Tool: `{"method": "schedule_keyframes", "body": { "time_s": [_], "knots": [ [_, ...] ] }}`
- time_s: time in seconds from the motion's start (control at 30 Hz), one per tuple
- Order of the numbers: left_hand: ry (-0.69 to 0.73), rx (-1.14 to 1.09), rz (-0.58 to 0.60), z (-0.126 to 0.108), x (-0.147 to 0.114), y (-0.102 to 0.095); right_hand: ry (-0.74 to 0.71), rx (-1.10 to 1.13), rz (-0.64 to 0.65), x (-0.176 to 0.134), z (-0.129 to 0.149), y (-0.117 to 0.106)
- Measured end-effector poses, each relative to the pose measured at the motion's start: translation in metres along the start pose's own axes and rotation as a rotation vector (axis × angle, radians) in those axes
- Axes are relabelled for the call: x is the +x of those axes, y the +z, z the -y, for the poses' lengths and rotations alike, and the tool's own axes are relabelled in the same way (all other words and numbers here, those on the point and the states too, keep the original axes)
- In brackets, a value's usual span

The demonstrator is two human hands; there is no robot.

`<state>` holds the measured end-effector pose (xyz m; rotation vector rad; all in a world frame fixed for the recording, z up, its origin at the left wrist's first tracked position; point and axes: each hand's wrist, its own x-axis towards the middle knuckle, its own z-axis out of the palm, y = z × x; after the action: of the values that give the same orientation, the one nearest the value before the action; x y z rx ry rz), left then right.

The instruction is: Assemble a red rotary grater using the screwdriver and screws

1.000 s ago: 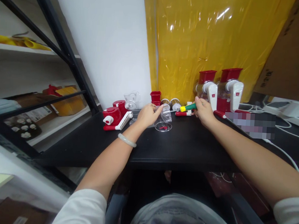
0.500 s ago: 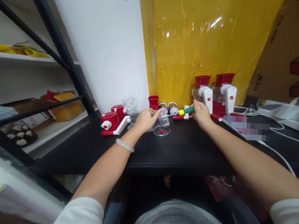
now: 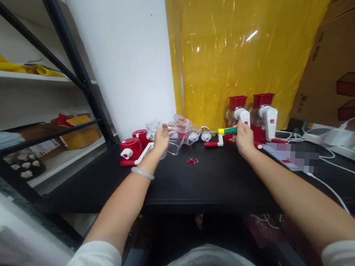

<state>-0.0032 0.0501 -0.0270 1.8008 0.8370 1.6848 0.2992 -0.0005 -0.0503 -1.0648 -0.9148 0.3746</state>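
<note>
Head view: your right hand [image 3: 245,139] is closed around the green rear part of the screwdriver [image 3: 227,131]. The tool extends from the hand to your left; its long axis runs nearly level across the view, with the yellow collar ahead of the grip and the shaft pointing left toward the clear housing [image 3: 180,127]. Whether the tip touches the housing cannot be determined.

Your left hand [image 3: 161,140] grasps the clear housing by its left end; the fingers are partly hidden. The housing lies to the right of this hand, above the surface [image 3: 174,185], its long axis running left to right and its rounded end directed toward the screwdriver. Small red parts [image 3: 190,160] lie on the surface below the housing. The red-and-white crank [image 3: 214,142] rests below the screwdriver.
</note>
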Motion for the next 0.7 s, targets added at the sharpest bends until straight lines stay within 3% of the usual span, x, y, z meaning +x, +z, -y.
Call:
{"method": "schedule_keyframes", "body": {
  "time_s": [0.27,0.7],
  "knots": [
    [-0.064,-0.131,-0.053,0.019,-0.012,0.016,-0.05,-0.315,0.243,-0.001,-0.019,0.001],
    [-0.152,-0.147,-0.049,0.033,-0.015,0.017,-0.144,-0.677,0.436,-0.012,-0.016,0.003]
  ]
}}
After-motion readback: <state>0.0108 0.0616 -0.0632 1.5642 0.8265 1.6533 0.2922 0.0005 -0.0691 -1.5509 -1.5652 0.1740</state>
